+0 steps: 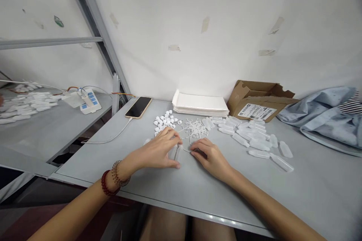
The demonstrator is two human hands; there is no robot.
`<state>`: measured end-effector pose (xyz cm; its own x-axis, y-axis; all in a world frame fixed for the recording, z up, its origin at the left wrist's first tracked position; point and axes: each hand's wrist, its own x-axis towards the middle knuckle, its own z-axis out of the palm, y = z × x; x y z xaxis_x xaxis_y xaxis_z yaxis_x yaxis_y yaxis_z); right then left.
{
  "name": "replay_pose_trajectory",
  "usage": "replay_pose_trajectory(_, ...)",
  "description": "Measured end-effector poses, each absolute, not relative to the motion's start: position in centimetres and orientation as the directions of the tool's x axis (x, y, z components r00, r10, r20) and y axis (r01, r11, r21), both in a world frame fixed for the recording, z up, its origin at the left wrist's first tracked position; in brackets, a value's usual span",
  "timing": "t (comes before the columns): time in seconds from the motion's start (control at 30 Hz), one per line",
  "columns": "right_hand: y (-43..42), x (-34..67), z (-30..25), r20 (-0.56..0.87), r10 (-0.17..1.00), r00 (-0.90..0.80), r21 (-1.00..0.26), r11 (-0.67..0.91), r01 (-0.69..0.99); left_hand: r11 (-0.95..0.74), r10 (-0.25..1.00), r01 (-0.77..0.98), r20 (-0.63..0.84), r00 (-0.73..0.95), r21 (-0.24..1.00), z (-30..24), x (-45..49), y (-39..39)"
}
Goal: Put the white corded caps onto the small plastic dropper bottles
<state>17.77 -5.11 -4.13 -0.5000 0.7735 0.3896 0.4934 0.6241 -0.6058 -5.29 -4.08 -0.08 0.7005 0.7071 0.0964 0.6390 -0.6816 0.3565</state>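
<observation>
My left hand [158,150] rests on the grey table [118,158] with its fingers curled round a small clear plastic bottle [175,153]. My right hand [209,155] lies just to the right of it, fingertips pinched at a thin white loop by the bottle's end. Beyond my hands lie a pile of small white caps [165,121] and a tangle of white plastic loops [195,128]. Several more clear bottles [254,139] are scattered to the right.
A phone [138,107] on a white cable lies at the back left. A stack of white sheets [200,104] and an open cardboard box [258,101] stand against the wall. Blue cloth [325,116] lies at the right. A second table [42,128] with bottles and a power strip stands left.
</observation>
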Motion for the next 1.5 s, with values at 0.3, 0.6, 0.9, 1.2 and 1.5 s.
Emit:
replay_pose_trajectory(0.3, -5.2, 17.7, -4.1, 0.426, 0.738, -0.524, -0.585, 0.666, 0.462, -0.675, 0.716, 0.657, 0.083, 0.693, 0.336, 0.2, -5.4, -4.4)
replay_pose_trajectory(0.6, -5.4, 17.6, -4.3, 0.433, 0.733, -0.524, -0.555, 0.675, 0.486, -0.672, 0.721, 0.666, 0.078, 0.689, 0.323, 0.3, -5.4, -4.5)
replay_pose_trajectory(0.9, -3.4, 21.2, -2.3, 0.563, 0.746, -0.356, -0.474, 0.644, 0.601, -0.658, 0.731, 0.659, 0.099, 0.675, 0.364, 1.6, -5.1, -4.3)
replay_pose_trajectory(1.2, 0.4, 29.8, -0.1, 0.415, 0.910, -0.003, -0.514, 0.237, 0.824, -0.586, 0.805, 0.718, 0.163, 0.571, 0.376, 2.6, 0.8, 0.3)
replay_pose_trajectory(1.5, -0.3, 29.7, 0.4, 0.298, 0.949, -0.103, -0.407, 0.224, 0.886, -0.640, 0.768, 0.724, 0.188, 0.612, 0.257, 0.7, 2.5, 1.5)
